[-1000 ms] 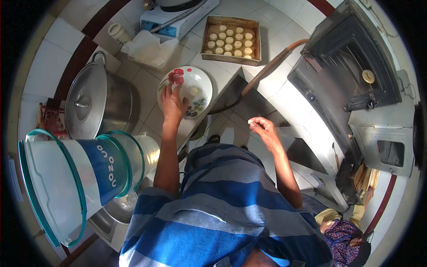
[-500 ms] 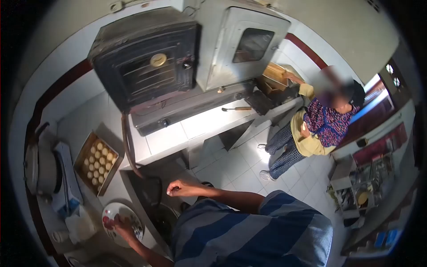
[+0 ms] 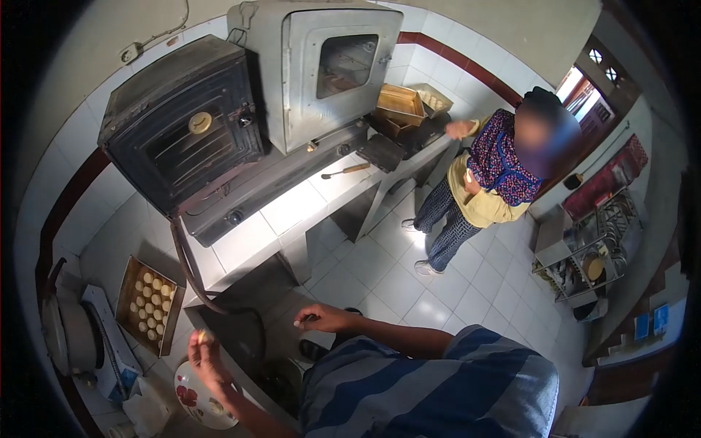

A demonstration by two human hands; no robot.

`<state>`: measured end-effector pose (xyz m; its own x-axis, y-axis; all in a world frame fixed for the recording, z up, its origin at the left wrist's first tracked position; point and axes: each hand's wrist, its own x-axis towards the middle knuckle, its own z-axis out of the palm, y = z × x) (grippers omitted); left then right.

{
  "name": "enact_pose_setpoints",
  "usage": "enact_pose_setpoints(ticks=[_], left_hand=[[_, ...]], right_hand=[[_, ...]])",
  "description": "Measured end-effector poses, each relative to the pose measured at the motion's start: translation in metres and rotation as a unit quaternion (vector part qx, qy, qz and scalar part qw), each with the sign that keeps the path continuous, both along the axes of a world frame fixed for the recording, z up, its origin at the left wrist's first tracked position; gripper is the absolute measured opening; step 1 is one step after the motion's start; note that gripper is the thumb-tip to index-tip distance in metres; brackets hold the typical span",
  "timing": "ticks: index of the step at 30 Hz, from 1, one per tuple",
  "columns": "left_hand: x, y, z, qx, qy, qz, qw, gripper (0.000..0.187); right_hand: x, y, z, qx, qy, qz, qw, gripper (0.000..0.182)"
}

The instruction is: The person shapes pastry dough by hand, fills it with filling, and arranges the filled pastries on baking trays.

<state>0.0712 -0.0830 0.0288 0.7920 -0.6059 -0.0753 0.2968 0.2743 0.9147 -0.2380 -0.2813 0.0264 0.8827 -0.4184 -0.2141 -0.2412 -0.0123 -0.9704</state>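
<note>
My left hand (image 3: 208, 360) is raised above the rim of a white plate with red flowers (image 3: 208, 409). Its fingertips are pinched on a small pale-yellow piece (image 3: 203, 336), too small to name surely. Held in front of my striped shirt, my right hand (image 3: 323, 319) has curled fingers; whatever may be inside is hidden in shadow. Up and left of my left hand, a square metal baking tin (image 3: 175, 314) carries rows of small round pale dough pieces (image 3: 151, 301).
A dark oven (image 3: 197, 139) and a grey oven (image 3: 299, 87) stand over the tiled counter, with a wooden-handled brush (image 3: 347, 170) nearby. More baking tins (image 3: 400, 106) sit farther right. Another person (image 3: 482, 175) stands there. A large pot (image 3: 66, 336) is at far left.
My left hand has lifted off the plate toward the baking tin, with a small pale piece now at its fingertips. My view has shifted right. The other person's hand has come away from the tins.
</note>
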Motion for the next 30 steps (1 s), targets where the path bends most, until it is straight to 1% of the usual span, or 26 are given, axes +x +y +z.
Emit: enact_pose_setpoints(ticks=[2,3,5,6,8,9,10,12,13,14,16,17,18,20,23,25,28,29,30], left_hand=[[-0.038,-0.03,0.016,-0.021,0.0,-0.054,0.998,0.033],[-0.056,-0.04,0.023,-0.028,0.014,-0.07,0.997,0.032],[-0.092,-0.058,0.021,-0.045,0.021,-0.099,0.994,0.032],[-0.108,-0.065,0.018,-0.046,0.029,-0.106,0.993,0.032],[-0.145,-0.078,0.023,-0.033,0.027,-0.14,0.989,0.034],[-0.164,-0.083,0.025,-0.026,0.04,-0.15,0.987,0.035],[-0.181,-0.088,0.024,-0.037,0.042,-0.171,0.984,0.037],[-0.215,-0.099,0.025,0.006,0.051,-0.18,0.982,0.038],[-0.232,-0.106,0.035,0.047,0.065,-0.187,0.979,0.039],[-0.249,-0.11,0.037,0.052,0.067,-0.184,0.979,0.039],[-0.276,-0.124,0.043,0.038,0.063,-0.217,0.973,0.041],[-0.288,-0.13,0.05,0.058,0.042,-0.222,0.972,0.044],[-0.3,-0.136,0.056,0.061,0.042,-0.219,0.973,0.044],[-0.32,-0.147,0.064,0.032,0.043,-0.259,0.964,0.046],[-0.345,-0.161,0.075,0.036,0.03,-0.294,0.955,0.051],[-0.36,-0.171,0.084,0.044,0.014,-0.329,0.943,0.058],[-0.381,-0.189,0.097,0.056,-0.019,-0.362,0.93,0.061],[-0.384,-0.196,0.096,0.066,-0.032,-0.382,0.921,0.065],[-0.386,-0.201,0.096,0.063,-0.035,-0.389,0.918,0.065]], right_hand=[[-0.015,-0.004,0.015,0.048,-0.019,-0.008,0.999,0.036],[-0.02,-0.007,0.013,0.048,-0.025,-0.007,0.999,0.036],[-0.033,-0.017,0.006,0.02,-0.096,-0.031,0.995,0.032],[-0.041,-0.021,0.014,0.019,-0.101,-0.029,0.994,0.032],[-0.059,-0.03,0.04,0.027,-0.116,-0.074,0.99,0.022],[-0.07,-0.036,0.044,0.012,-0.101,-0.065,0.993,0.029],[-0.081,-0.04,0.052,0.013,-0.104,-0.067,0.992,0.029],[-0.11,-0.045,0.073,-0.052,-0.091,-0.055,0.993,0.042],[-0.124,-0.047,0.089,-0.09,-0.07,-0.04,0.993,0.051],[-0.137,-0.048,0.089,-0.084,-0.069,-0.038,0.993,0.051],[-0.159,-0.052,0.088,-0.145,-0.098,-0.033,0.984,0.057],[-0.168,-0.055,0.086,-0.189,-0.127,-0.025,0.973,0.061],[-0.177,-0.057,0.088,-0.186,-0.129,-0.022,0.974,0.061],[-0.194,-0.058,0.095,-0.342,-0.133,-0.039,0.929,0.061],[-0.216,-0.062,0.102,-0.364,-0.138,-0.061,0.919,0.062],[-0.23,-0.066,0.095,-0.375,-0.133,-0.077,0.914,0.061],[-0.251,-0.071,0.092,-0.398,-0.13,-0.106,0.902,0.059],[-0.256,-0.074,0.092,-0.404,-0.133,-0.115,0.898,0.059],[-0.262,-0.074,0.091,-0.408,-0.131,-0.122,0.895,0.059]])
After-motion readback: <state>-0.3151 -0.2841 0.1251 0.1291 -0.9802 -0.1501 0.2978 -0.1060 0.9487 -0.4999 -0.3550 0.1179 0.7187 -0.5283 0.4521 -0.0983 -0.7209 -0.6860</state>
